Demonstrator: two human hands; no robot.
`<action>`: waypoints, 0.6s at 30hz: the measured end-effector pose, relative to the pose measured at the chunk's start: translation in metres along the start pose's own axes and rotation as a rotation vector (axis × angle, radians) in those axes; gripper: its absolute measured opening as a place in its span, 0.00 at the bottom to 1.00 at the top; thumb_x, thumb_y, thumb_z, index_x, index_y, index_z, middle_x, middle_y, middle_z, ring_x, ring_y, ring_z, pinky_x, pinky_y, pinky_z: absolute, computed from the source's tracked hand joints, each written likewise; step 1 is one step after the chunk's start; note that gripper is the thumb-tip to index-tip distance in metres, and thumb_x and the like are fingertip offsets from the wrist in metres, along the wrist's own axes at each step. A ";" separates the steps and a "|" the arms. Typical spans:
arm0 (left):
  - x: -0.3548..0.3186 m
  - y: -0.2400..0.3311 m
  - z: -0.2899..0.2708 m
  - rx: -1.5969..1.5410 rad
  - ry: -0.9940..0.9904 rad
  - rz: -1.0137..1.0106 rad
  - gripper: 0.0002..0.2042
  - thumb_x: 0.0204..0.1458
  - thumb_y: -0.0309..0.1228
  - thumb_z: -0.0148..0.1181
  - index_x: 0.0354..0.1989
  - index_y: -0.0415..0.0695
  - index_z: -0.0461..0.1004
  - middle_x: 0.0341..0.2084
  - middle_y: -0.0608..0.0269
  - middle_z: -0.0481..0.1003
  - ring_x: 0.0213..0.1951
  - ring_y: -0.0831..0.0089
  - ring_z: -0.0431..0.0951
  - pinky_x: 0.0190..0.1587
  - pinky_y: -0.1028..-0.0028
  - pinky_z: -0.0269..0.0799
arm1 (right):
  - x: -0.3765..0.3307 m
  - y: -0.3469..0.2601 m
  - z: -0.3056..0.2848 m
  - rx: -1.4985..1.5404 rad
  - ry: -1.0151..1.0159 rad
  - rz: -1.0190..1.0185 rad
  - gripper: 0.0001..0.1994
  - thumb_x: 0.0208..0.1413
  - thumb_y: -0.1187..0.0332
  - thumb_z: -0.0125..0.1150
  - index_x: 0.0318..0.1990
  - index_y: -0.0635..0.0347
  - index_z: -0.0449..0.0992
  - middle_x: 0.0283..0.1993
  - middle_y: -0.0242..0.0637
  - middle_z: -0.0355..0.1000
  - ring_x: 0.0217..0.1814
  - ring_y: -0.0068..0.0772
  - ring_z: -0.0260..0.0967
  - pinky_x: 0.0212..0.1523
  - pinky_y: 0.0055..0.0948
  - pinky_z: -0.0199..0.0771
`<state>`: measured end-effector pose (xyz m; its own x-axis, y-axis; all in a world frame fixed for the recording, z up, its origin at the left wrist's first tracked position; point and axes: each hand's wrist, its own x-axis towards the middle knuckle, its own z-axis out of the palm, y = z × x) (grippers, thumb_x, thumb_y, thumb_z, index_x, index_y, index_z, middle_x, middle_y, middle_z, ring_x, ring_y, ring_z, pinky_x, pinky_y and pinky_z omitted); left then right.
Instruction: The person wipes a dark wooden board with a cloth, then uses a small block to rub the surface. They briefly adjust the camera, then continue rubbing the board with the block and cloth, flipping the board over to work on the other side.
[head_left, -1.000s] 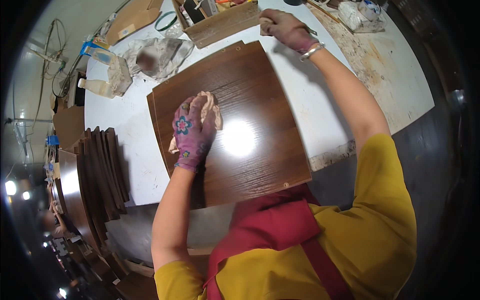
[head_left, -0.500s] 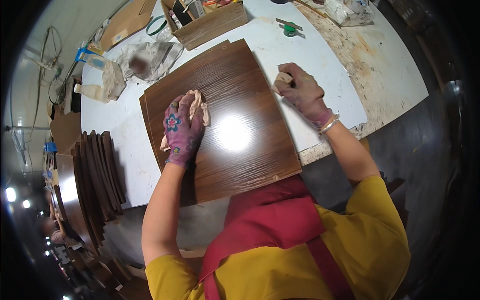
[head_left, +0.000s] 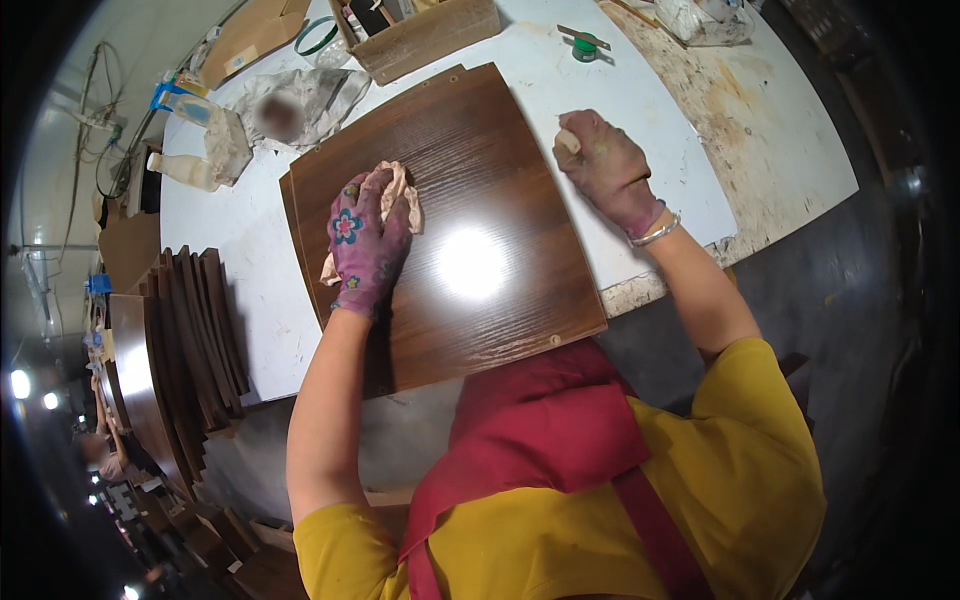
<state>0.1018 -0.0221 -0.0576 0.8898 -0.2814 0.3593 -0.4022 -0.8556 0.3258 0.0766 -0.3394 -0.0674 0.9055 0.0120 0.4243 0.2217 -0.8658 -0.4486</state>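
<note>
1. Pressing flat, the left hand (head_left: 365,245) pins a rag (head_left: 398,192) to the panel (head_left: 470,270) lying on the table (head_left: 640,150).
2. At the panel's right edge, the right hand (head_left: 610,170) clenches a small pad (head_left: 568,143), mostly hidden.

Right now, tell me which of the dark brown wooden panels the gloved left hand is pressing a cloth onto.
The glossy dark brown wooden panel lying flat on the white table, under the left hand and beige cloth. The other panels stand stacked on edge beside the table.
</note>
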 end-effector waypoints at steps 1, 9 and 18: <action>0.000 -0.002 0.000 -0.008 -0.001 -0.002 0.18 0.54 0.36 0.59 0.54 0.50 0.72 0.53 0.53 0.71 0.56 0.53 0.69 0.59 0.58 0.63 | -0.001 -0.002 -0.003 0.104 -0.003 0.050 0.15 0.57 0.62 0.59 0.48 0.59 0.70 0.44 0.47 0.73 0.40 0.49 0.74 0.42 0.39 0.75; 0.002 -0.005 0.001 -0.010 0.028 0.029 0.19 0.53 0.35 0.59 0.54 0.50 0.72 0.52 0.53 0.71 0.55 0.52 0.69 0.59 0.58 0.63 | -0.011 -0.008 -0.024 0.219 -0.017 0.135 0.15 0.58 0.64 0.59 0.50 0.57 0.70 0.40 0.45 0.72 0.42 0.38 0.74 0.43 0.31 0.73; 0.018 0.062 0.017 -0.242 -0.085 0.405 0.19 0.53 0.35 0.59 0.54 0.48 0.71 0.51 0.52 0.72 0.55 0.52 0.69 0.59 0.56 0.63 | -0.087 -0.097 -0.042 1.418 -0.258 0.551 0.16 0.58 0.69 0.56 0.52 0.64 0.67 0.44 0.33 0.68 0.44 0.21 0.68 0.46 0.20 0.70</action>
<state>0.0968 -0.0873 -0.0459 0.6613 -0.6145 0.4303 -0.7501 -0.5466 0.3722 -0.0389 -0.2775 -0.0274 0.9906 0.0735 -0.1155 -0.1348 0.3768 -0.9164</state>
